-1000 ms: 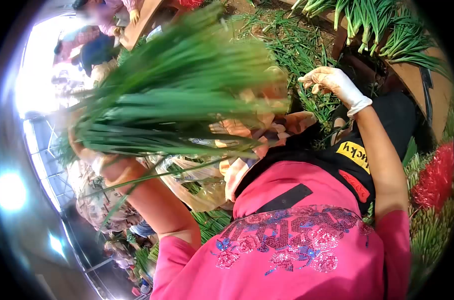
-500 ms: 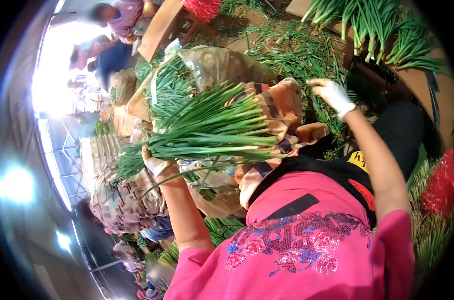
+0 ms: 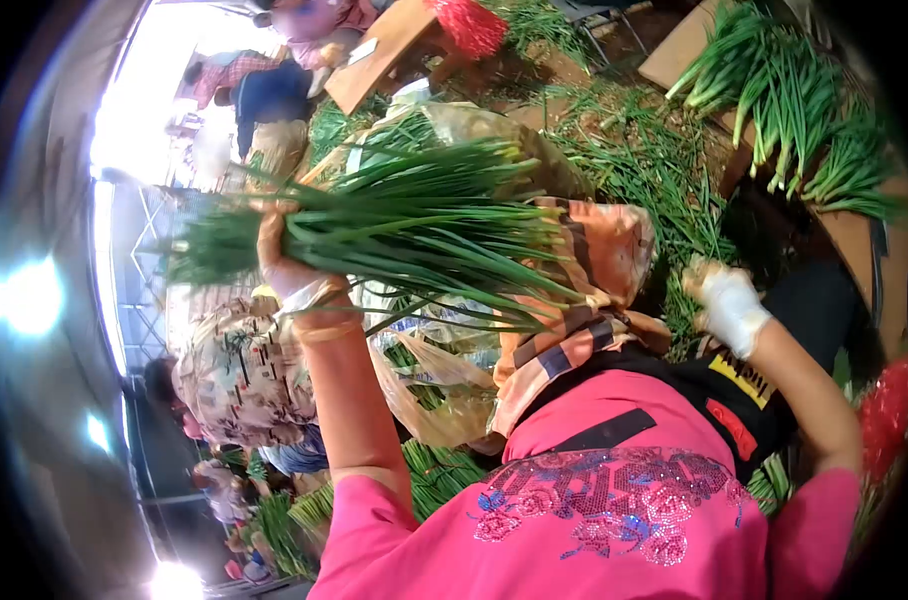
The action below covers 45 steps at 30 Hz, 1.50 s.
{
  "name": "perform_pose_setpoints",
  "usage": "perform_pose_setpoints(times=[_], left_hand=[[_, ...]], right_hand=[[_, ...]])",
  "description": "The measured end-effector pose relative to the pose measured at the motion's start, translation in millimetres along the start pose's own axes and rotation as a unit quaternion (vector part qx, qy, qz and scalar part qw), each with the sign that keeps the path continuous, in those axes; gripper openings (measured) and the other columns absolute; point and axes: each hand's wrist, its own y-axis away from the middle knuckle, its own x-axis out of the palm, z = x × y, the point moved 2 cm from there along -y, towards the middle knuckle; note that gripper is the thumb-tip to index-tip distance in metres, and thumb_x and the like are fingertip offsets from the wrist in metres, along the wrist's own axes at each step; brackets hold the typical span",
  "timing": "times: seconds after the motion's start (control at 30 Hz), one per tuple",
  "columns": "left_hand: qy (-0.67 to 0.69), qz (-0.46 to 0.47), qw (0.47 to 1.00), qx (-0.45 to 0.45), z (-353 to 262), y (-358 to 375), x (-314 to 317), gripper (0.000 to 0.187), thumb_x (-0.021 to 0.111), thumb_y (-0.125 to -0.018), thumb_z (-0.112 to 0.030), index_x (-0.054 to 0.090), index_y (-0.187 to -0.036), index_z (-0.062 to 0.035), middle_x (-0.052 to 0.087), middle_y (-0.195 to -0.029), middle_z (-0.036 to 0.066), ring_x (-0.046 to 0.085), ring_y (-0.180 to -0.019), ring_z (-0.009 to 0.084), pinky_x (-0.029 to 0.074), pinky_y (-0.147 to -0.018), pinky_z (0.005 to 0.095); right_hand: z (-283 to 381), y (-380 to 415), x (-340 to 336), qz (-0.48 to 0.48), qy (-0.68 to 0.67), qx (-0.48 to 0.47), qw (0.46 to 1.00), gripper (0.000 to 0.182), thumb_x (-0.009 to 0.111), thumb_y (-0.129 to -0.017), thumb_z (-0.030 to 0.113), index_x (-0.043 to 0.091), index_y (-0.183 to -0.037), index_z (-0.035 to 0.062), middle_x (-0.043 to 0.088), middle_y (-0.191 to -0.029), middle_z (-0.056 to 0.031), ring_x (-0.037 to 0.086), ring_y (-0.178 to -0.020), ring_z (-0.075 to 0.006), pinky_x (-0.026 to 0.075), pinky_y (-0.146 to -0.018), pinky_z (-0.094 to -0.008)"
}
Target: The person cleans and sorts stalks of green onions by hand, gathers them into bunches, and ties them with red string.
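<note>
A crowded, open-sided work shed fills the view, bright daylight flooding in at ten o'clock and green trimmings strewn over the dirt floor (image 3: 664, 170). At two o'clock more green onions (image 3: 794, 100) lie heaped on a brown counter (image 3: 854, 240); at twelve o'clock a second counter (image 3: 384, 50) carries a bundle of red ties (image 3: 469, 25), with other people seated beyond it. A co-worker in a patterned top (image 3: 239, 375) sits low at eight o'clock.

The left hand (image 3: 289, 265), gloved, is raised near the centre with its fingers closed tight around the stem end of a thick bunch of green onions (image 3: 404, 235); the leaves fan out toward three o'clock, across an orange patterned headscarf (image 3: 594, 270). Behind the bunch sits a clear plastic bag (image 3: 444, 125) stuffed with more greens. The right hand (image 3: 726, 300), in a white glove, hangs low at three o'clock above the trimmings; whether its fingers are curled on anything I cannot tell, though nothing shows in them.

By the look of it, the step in hand is gathering and evening up a bunch held aloft. The next move would likely call for the right hand to meet the bunch, steadying or squaring the stems while the left keeps its grip firm so none slide out.
</note>
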Motion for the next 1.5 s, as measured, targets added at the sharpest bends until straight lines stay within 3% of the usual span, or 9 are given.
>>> perform_pose_setpoints(times=[0.17, 0.4, 0.43, 0.53, 0.77, 0.9, 1.0, 1.3, 1.5], left_hand=[[0.031, 0.057, 0.997, -0.030, 9.0, 1.3, 58.9, 0.018, 0.056, -0.083, -0.013, 0.057, -0.098, -0.0043, 0.062, -0.088, 0.006, 0.059, -0.083, 0.0192, 0.048, -0.083, 0.0360], [-0.056, 0.207, 0.969, -0.120, 26.8, 37.7, 184.2, 0.027, 0.056, -0.086, -0.008, 0.059, -0.111, 0.0000, 0.064, -0.101, 0.008, 0.060, -0.092, 0.0186, 0.048, -0.086, 0.0326], [-0.194, 0.289, 0.937, 0.027, 26.0, 47.5, 202.0, 0.025, 0.056, -0.086, -0.010, 0.059, -0.109, 0.0000, 0.064, -0.100, 0.007, 0.060, -0.093, 0.0178, 0.047, -0.086, 0.0311], [-0.143, 0.469, 0.869, -0.068, 9.2, 67.6, 238.9, 0.023, 0.057, -0.087, -0.015, 0.059, -0.104, 0.0001, 0.063, -0.095, 0.008, 0.059, -0.089, 0.0172, 0.046, -0.080, 0.0284], [-0.148, 0.473, 0.865, 0.077, -6.5, 43.5, 235.3, 0.019, 0.057, -0.087, -0.012, 0.061, -0.101, -0.0004, 0.064, -0.098, 0.008, 0.060, -0.090, 0.0151, 0.047, -0.081, 0.0269], [-0.154, 0.405, 0.901, 0.028, 11.2, 24.7, 184.5, 0.017, 0.058, -0.087, -0.011, 0.062, -0.099, -0.0006, 0.066, -0.099, 0.008, 0.061, -0.090, 0.0140, 0.047, -0.082, 0.0260], [-0.144, 0.396, 0.865, -0.271, 82.4, 50.7, 130.0, 0.015, 0.060, -0.086, -0.009, 0.063, -0.098, -0.0007, 0.066, -0.099, 0.008, 0.061, -0.089, 0.0133, 0.049, -0.078, 0.0257], [-0.401, 0.483, 0.767, 0.132, 169.9, 150.8, 161.6, 0.043, 0.068, -0.071, -0.045, 0.058, -0.093, -0.0096, 0.059, -0.066, 0.013, 0.061, -0.064, 0.0306, 0.048, -0.054, 0.0390], [-0.276, 0.428, 0.833, 0.217, 186.3, 141.1, 145.9, 0.012, 0.060, -0.083, -0.019, 0.061, -0.079, -0.0072, 0.057, -0.064, 0.010, 0.057, -0.055, 0.0234, 0.045, -0.050, 0.0340]], right_hand=[[54.9, 11.6, -148.4, -0.432, -0.248, -0.137, 0.856, 0.073, 0.066, -0.075, 0.031, 0.038, -0.136, 0.0047, 0.038, -0.141, -0.0133, 0.034, -0.131, -0.0299, 0.026, -0.108, -0.0373], [127.4, -30.6, -207.7, -0.512, -0.334, -0.183, 0.770, 0.097, 0.080, -0.057, 0.018, 0.030, -0.138, 0.0030, 0.043, -0.132, -0.0184, 0.038, -0.126, -0.0286, 0.028, -0.106, -0.0368], [122.3, -32.4, -210.4, -0.499, -0.396, -0.177, 0.750, 0.092, 0.080, -0.058, 0.020, 0.033, -0.134, 0.0008, 0.048, -0.124, -0.0182, 0.044, -0.119, -0.0271, 0.033, -0.101, -0.0359], [100.6, -34.2, -210.6, -0.480, -0.582, -0.146, 0.641, 0.067, 0.078, -0.062, 0.020, 0.048, -0.118, -0.0028, 0.061, -0.101, -0.0134, 0.059, -0.095, -0.0184, 0.046, -0.086, -0.0304], [0.2, 14.5, -220.2, -0.401, -0.818, -0.088, 0.404, 0.026, 0.049, -0.090, 0.023, 0.059, -0.106, 0.0048, 0.064, -0.097, -0.0071, 0.062, -0.087, -0.0177, 0.053, -0.078, -0.0356], [-98.1, 49.8, -165.6, -0.431, -0.820, -0.059, 0.373, 0.035, 0.051, -0.090, 0.029, 0.055, -0.118, 0.0082, 0.062, -0.108, -0.0044, 0.060, -0.093, -0.0176, 0.052, -0.082, -0.0357], [-132.2, 65.2, -134.8, -0.493, -0.793, 0.018, 0.358, 0.039, 0.052, -0.089, 0.034, 0.055, -0.118, 0.0084, 0.060, -0.110, -0.0046, 0.059, -0.095, -0.0179, 0.050, -0.084, -0.0351], [-96.2, 58.5, -123.4, -0.428, -0.818, -0.068, 0.378, 0.052, 0.045, -0.089, 0.029, 0.038, -0.138, 0.0127, 0.047, -0.132, -0.0087, 0.049, -0.114, -0.0252, 0.039, -0.099, -0.0432], [-101.3, 70.8, -111.0, -0.516, -0.786, 0.100, 0.326, 0.047, 0.046, -0.090, 0.031, 0.046, -0.133, 0.0108, 0.052, -0.127, -0.0105, 0.051, -0.111, -0.0266, 0.041, -0.096, -0.0421]])
